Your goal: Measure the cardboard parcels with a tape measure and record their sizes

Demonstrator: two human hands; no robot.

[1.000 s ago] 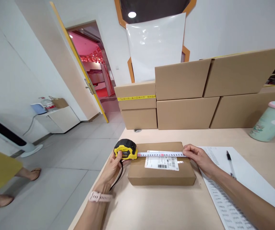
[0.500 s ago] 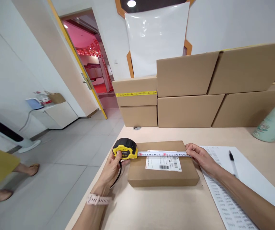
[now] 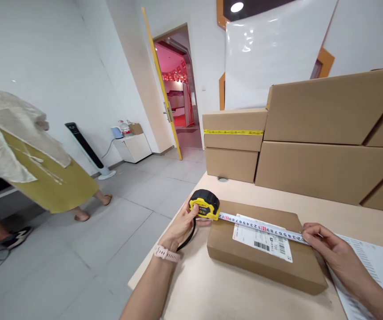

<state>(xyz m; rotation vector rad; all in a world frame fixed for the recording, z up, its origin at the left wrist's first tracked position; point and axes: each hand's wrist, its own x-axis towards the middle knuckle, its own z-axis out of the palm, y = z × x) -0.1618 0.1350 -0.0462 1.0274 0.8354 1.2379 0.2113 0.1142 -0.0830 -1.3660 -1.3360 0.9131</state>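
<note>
My left hand point(image 3: 182, 226) is closed around a black and yellow tape measure point(image 3: 205, 205), held at the left edge of a flat brown cardboard box point(image 3: 258, 266). From it the white blade runs across the box's top, over a white shipping label point(image 3: 261, 242), to the right edge. There my right hand point(image 3: 333, 249) pinches the blade's free end between thumb and fingers. The end itself is hidden by those fingers. A black wrist strap hangs from the tape measure below my left hand.
Stacked cardboard boxes point(image 3: 311, 166) line the back of the table point(image 3: 181, 284). Printed sheets point(image 3: 374, 262) lie under my right forearm. Left of the table, a person in a yellow-green skirt point(image 3: 51, 178) stands on the tiled floor, near a tower fan point(image 3: 86, 149) and a white cabinet point(image 3: 134, 149).
My view has swung left, so the box and both hands appear further right and more of the person shows. Both hands keep their hold on the tape measure, its blade still stretched over the box.
</note>
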